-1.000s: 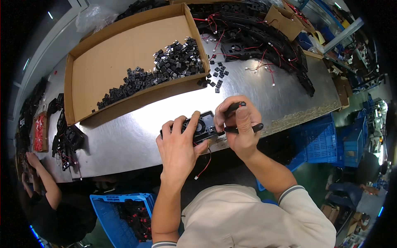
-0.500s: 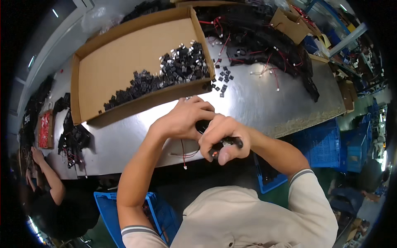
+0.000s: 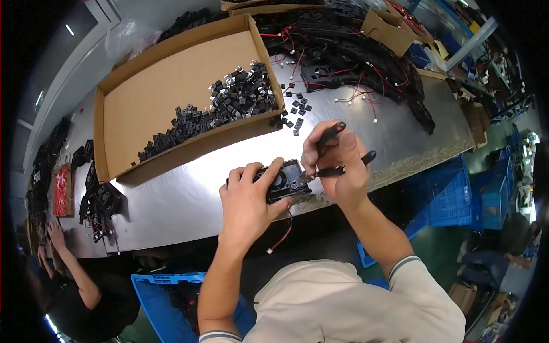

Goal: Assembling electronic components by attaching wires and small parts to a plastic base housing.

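Observation:
My left hand [image 3: 247, 200] is closed over a black plastic housing [image 3: 293, 170] near the table's front edge, fingers across its top and thumb along the near side. A round, dark grille or fan shows between the fingers. From the housing a thin red-and-black wire [image 3: 287, 228] hangs past the edge, ending in a small white connector. In my right hand [image 3: 350, 171] is a pair of pliers with black handles [image 3: 330, 136] tipped in orange. The handles are spread apart, and the metal jaws reach the right end of the housing; whether they grip anything is unclear.
Beyond my hands stands a shallow cardboard box [image 3: 103, 137] with a heap of small black parts [image 3: 243, 94]. Several loose ones lie right of it. Long black assemblies with red wires [image 3: 372, 66] fill the back right. Blue crates [image 3: 443, 197] stand below; a co-worker's arm [image 3: 80, 280] is at left.
My hands have parted, and the housing now shows. The right hand has turned and risen to the right with the pliers, their handles now spread. The left hand lies flatter over the housing.

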{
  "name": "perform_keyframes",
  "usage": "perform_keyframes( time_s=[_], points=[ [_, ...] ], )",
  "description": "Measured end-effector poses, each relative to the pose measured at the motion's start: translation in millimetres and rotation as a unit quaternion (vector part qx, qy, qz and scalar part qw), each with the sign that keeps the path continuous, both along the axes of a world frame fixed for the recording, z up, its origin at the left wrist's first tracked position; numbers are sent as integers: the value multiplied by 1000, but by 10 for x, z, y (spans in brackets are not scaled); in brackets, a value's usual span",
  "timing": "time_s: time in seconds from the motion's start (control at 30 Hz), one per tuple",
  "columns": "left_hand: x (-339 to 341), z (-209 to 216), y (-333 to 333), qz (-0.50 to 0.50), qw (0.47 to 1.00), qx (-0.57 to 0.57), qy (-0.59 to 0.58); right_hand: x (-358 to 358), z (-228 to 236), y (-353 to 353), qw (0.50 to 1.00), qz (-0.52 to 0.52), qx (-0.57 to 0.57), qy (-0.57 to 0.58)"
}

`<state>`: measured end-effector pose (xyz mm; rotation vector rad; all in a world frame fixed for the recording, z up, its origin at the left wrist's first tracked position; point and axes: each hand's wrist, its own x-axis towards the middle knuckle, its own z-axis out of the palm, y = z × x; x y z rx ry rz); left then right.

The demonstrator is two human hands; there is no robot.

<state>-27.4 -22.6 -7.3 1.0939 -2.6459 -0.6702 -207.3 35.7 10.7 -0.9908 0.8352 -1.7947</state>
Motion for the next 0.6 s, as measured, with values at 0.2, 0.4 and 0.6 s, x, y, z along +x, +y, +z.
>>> perform_keyframes(
  time_s=[0.2, 0.4, 0.6],
  points=[
    [-23, 32, 252, 113, 994, -11, -1, 209, 28, 10, 993, -44, -25, 103],
    [-54, 38, 271, 114, 993, 5, -10, 249, -25, -32, 992, -53, -22, 109],
    [-50, 50, 275, 109, 994, 8, -6, 281, -73, -44, 992, -66, -11, 107]
  ],
)
